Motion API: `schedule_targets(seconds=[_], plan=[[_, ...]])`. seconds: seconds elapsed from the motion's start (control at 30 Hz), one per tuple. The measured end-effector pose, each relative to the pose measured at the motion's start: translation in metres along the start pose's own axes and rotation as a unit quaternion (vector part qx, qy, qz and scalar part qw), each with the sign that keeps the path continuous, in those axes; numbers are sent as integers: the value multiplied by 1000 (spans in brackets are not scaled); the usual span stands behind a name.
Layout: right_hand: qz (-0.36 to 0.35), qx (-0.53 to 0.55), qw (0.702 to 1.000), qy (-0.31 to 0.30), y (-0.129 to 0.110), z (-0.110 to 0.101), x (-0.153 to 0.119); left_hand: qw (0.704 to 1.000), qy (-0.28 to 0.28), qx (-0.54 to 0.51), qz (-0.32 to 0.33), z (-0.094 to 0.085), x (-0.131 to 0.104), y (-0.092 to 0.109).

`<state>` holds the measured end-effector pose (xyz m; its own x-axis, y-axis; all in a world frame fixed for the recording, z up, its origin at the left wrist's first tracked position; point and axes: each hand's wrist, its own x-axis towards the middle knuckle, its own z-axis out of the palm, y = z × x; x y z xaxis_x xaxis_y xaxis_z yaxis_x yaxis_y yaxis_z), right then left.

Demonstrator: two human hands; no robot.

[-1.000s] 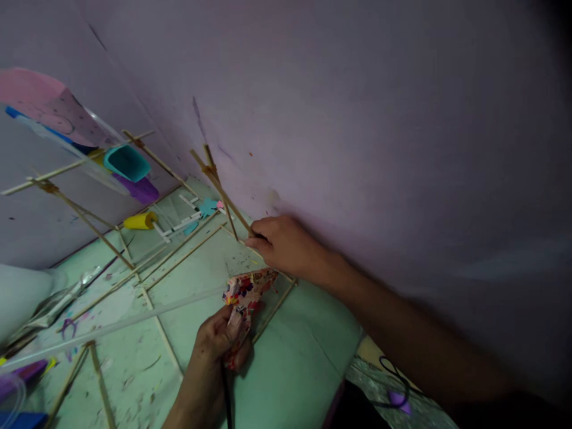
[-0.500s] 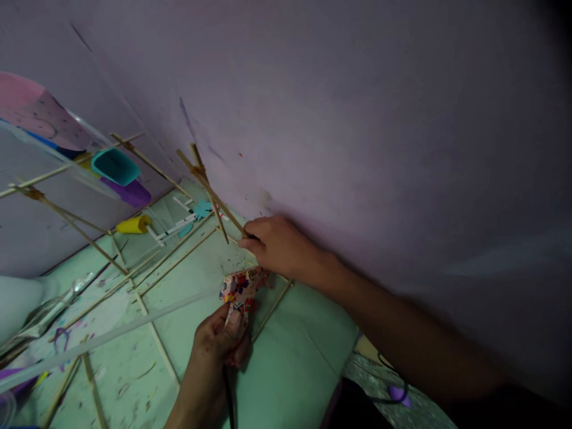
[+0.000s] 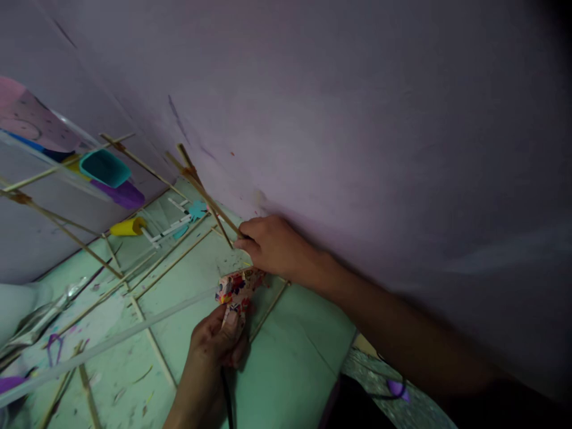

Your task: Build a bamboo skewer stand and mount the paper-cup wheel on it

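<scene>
My left hand (image 3: 212,342) is wrapped around the handle of a flower-patterned glue gun (image 3: 236,289). A long translucent glue stick (image 3: 129,335) runs out of its back to the left, and a black cord (image 3: 226,396) hangs below. The gun's nose points toward the underside of my right hand (image 3: 274,244), which hides the tip. My right hand pinches the lower end of a thin wooden stick (image 3: 210,199). That stick crosses another one near the top, where brownish glue (image 3: 191,171) joins them. A frame of thin sticks (image 3: 154,342) lies flat below.
A second crossed-stick stand (image 3: 74,229) rises at left, under a long bar. Teal scoop (image 3: 106,168), pink piece (image 3: 36,116) and yellow roller (image 3: 127,226) are by the wall. The purple wall (image 3: 357,149) is close behind my right hand. The green tabletop (image 3: 295,357) ends at lower right.
The view has shifted slightly, so the surroundings sit a little further left. Both hands keep their holds; the second crossed stick's lower end now sits closer to my right fingertips.
</scene>
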<state>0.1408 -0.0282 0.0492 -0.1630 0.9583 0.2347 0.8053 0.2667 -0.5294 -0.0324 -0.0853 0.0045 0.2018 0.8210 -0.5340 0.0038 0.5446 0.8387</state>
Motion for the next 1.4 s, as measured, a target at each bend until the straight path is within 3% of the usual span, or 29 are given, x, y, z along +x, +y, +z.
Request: schedule_targets(seconds=[0.87, 1.07, 1.4], plan=[[2, -17, 1000, -15, 1, -1, -2, 1000, -9, -12, 13, -2, 3, -1], [1, 3, 1000, 4, 1, 1, -4, 1000, 3, -17, 0, 0, 1, 0], [6, 45, 998, 33, 3, 3, -9, 998, -29, -54, 12, 4, 1, 3]])
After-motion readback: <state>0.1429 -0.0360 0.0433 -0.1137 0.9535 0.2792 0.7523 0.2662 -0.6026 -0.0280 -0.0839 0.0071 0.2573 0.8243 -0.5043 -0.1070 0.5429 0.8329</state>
